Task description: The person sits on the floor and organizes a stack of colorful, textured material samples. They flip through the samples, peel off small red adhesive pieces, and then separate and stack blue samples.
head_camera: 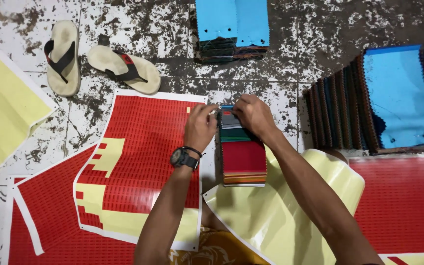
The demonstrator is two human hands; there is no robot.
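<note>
- Lower centre, closest to the lens: two bare forearms reaching up the frame, over a patterned orange cloth [207, 250] at the bottom edge.
- Left hand [199, 125], black wristwatch [182, 158] on the wrist, fingers curled narrow on the upper left edge of the swatch stack [244, 157].
- Right hand [253, 115], fingers bent down, pinching the top end of that same stack.
- Swatch stack at frame centre, lying flat on the floor: grey and green layers near the fingers, a red piece on top lower down.
- Red sticker sheets [143, 147] with pale yellow peeled patches, spread left of the stack; another red sheet [403, 201] at lower right.
- Glossy yellow backing sheet [280, 206] curling beneath the right forearm; another yellow sheet [1, 108] at far left.
- Worn, stained tile floor [310, 39], paint flaked and dark-speckled.
- Pair of flip-flops [99, 61] at upper left.
- Blue-topped fabric piles at top centre [231, 22] and far right [398, 98].
</note>
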